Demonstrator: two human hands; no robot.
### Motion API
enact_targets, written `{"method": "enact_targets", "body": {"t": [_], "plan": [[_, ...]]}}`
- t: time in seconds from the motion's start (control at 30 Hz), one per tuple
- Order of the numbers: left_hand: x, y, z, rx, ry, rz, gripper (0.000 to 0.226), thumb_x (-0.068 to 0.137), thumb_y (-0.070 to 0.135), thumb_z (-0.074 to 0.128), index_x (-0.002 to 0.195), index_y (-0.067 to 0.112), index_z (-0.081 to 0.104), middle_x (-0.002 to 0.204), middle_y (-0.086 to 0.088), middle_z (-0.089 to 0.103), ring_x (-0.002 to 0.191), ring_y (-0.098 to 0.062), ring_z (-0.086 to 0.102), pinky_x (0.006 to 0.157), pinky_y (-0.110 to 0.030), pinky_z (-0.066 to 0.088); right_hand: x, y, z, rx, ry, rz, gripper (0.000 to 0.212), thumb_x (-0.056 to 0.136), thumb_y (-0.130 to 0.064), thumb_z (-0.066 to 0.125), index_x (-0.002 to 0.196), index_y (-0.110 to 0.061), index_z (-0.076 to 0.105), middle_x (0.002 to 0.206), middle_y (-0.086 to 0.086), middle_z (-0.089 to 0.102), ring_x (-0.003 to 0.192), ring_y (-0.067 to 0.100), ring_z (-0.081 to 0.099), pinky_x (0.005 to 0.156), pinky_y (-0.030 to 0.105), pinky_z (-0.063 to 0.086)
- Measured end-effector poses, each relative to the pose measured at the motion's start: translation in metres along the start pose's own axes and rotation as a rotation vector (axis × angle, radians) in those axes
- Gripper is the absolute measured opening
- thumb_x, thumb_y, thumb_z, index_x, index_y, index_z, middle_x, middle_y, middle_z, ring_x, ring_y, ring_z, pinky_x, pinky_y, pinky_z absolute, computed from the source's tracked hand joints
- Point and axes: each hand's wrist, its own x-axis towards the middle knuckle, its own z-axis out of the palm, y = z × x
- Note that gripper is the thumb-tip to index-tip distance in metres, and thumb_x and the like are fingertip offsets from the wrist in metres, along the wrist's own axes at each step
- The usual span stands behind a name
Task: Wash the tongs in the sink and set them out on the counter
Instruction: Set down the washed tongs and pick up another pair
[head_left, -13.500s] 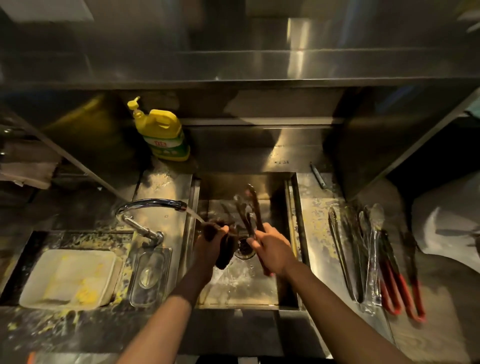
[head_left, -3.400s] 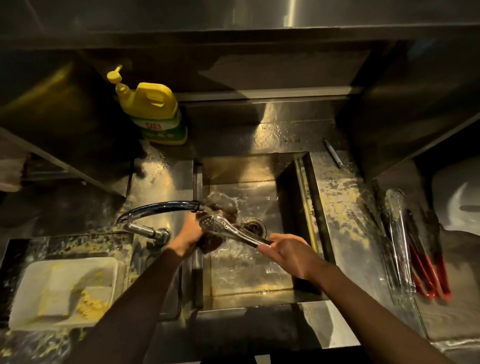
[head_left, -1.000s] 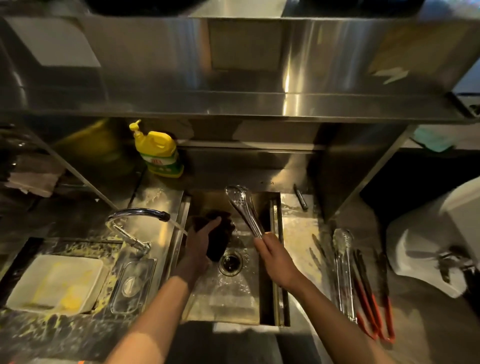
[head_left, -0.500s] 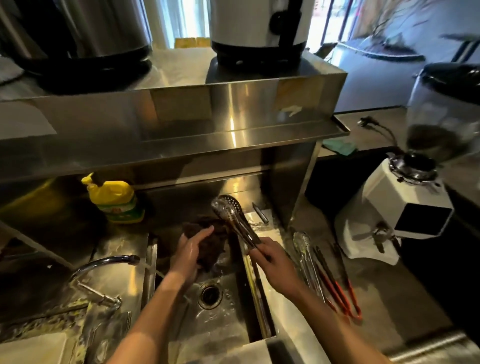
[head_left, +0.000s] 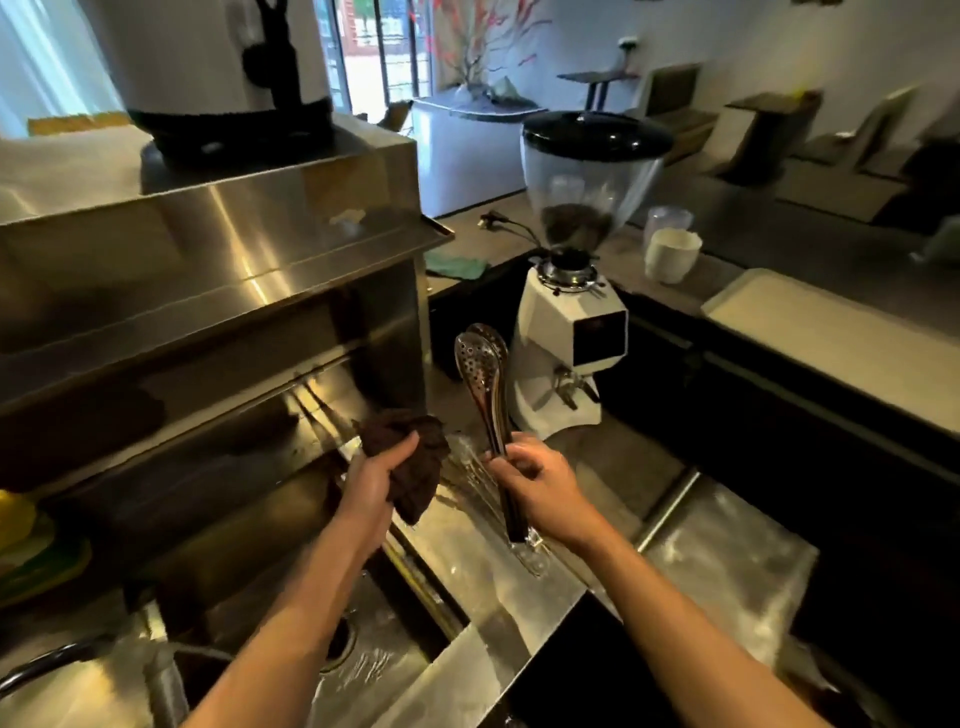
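right hand: tongs (left hand: cloth, perhaps)

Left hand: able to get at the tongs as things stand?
Probably yes for reach: the tongs stand upright in the right hand, close beside the left hand, nothing between. But that hand grips a dark cloth, so it would touch them through that.

Bare counter opens in front of the grinder; left of it a steel shelf overhangs the sink.
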Motion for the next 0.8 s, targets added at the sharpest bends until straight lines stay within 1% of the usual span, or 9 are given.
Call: {"method": "enact_targets", "body": {"t": [0.1,0.2,0.27,0.33,0.37,0.43,0.5,0.6,0.8], "plan": [[0.006,-0.014,0.045,0.029,-0.104,-0.029,0.033,0.087,0.008,0.066,0.119,0.002,0.068,0.119,-0.022,0.069,0.1,-0.033,0.07,0.087,-0.043,0.057,-0.021,0.002,-0.039,0.028,0.123,0.033,0.016,0.096,-0.018,0.067,0.085,-0.025,0.076,0.094,-0.001,0.059,0.077,-0.001,0.057,0.069,0.011,0.04],[0.007,-0.032,0.097,0.068,-0.189,-0.079,0.036,0.084,0.008,0.069,0.118,-0.002,0.068,0.115,-0.023,0.071,0.1,-0.035,0.07,0.093,-0.047,0.056,-0.041,0.013,-0.085,0.064,0.215,0.063,0.014,0.096,-0.016,0.066,0.097,-0.01,0.078,0.105,0.012,0.062,0.086,0.004,0.061,0.076,0.013,0.045],[0.006,-0.044,0.132,0.107,-0.241,-0.087,0.037,0.08,0.009,0.073,0.113,-0.007,0.068,0.112,-0.027,0.07,0.1,-0.039,0.068,0.095,-0.051,0.052,-0.053,0.021,-0.116,0.066,0.264,0.083,0.014,0.097,-0.017,0.065,0.097,-0.017,0.079,0.11,0.009,0.063,0.098,0.007,0.064,0.084,0.017,0.047],[0.004,-0.059,0.174,0.145,-0.294,-0.077,0.035,0.079,0.008,0.073,0.105,-0.014,0.066,0.104,-0.031,0.068,0.092,-0.039,0.066,0.088,-0.05,0.052,-0.068,0.03,-0.151,0.073,0.338,0.101,0.016,0.096,-0.017,0.065,0.093,-0.025,0.078,0.112,0.008,0.063,0.103,0.009,0.063,0.087,0.02,0.047],[0.004,-0.067,0.195,0.162,-0.326,-0.076,0.035,0.079,0.009,0.073,0.102,-0.016,0.066,0.101,-0.034,0.066,0.088,-0.039,0.064,0.084,-0.051,0.052,-0.074,0.035,-0.168,0.074,0.375,0.109,0.015,0.096,-0.017,0.065,0.092,-0.025,0.078,0.112,0.01,0.062,0.103,0.011,0.064,0.086,0.022,0.047],[0.004,-0.079,0.232,0.199,-0.371,-0.082,0.024,0.077,0.01,0.074,0.093,-0.008,0.073,0.097,-0.036,0.065,0.076,-0.037,0.066,0.075,-0.048,0.055,-0.085,0.042,-0.199,0.057,0.433,0.129,0.013,0.096,-0.019,0.066,0.092,-0.019,0.079,0.11,0.012,0.063,0.103,0.017,0.065,0.085,0.026,0.049],[0.002,-0.097,0.275,0.204,-0.412,-0.092,0.009,0.082,0.006,0.071,0.089,0.002,0.076,0.086,-0.027,0.071,0.066,-0.032,0.07,0.066,-0.038,0.058,-0.101,0.049,-0.238,0.047,0.486,0.143,0.014,0.096,-0.018,0.066,0.091,-0.024,0.079,0.111,0.008,0.065,0.103,0.013,0.065,0.085,0.022,0.049],[-0.009,-0.12,0.334,0.22,-0.506,-0.128,0.015,0.09,0.003,0.064,0.103,0.004,0.071,0.087,-0.014,0.077,0.077,-0.024,0.075,0.072,-0.035,0.06,-0.122,0.058,-0.292,0.046,0.564,0.169,0.018,0.096,-0.017,0.065,0.093,-0.031,0.077,0.112,0.001,0.066,0.103,0.001,0.064,0.084,0.014,0.05],[-0.019,-0.158,0.429,0.228,-0.635,-0.179,0.018,0.093,0.005,0.062,0.109,0.005,0.07,0.097,-0.018,0.076,0.089,-0.03,0.074,0.076,-0.037,0.061,-0.151,0.083,-0.379,-0.017,0.737,0.245,0.012,0.096,-0.023,0.066,0.097,-0.025,0.079,0.106,0.001,0.068,0.098,0.006,0.065,0.083,0.021,0.049]]}}
